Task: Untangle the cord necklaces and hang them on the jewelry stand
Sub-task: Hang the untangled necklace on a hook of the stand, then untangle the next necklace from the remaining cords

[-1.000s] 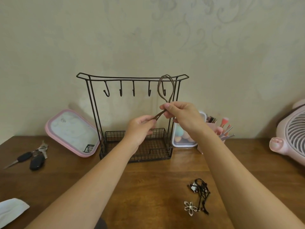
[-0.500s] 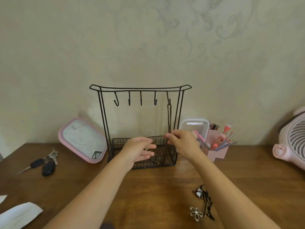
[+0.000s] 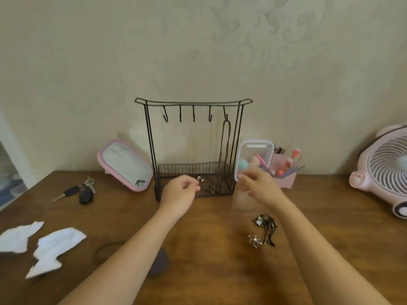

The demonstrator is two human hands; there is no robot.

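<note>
A brown cord necklace (image 3: 226, 142) hangs from the jewelry stand's (image 3: 193, 103) rightmost hook, while the left hand (image 3: 179, 193) and right hand (image 3: 258, 184) hover before it, grip released, near tangled black necklaces (image 3: 266, 228) on the worktop (image 3: 220, 256).

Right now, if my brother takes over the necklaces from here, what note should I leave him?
Hands: left hand and right hand both hold nothing and hover in front of the stand.
Done: one brown cord necklace hangs from the rightmost hook, its lower end down in the stand's basket.
Left: the black tangle of necklaces lies on the table beside the right arm. Pull it apart and hang each cord on one of the four bare hooks.
Unsure: a dark loop by the left arm is too blurred to name.
</note>
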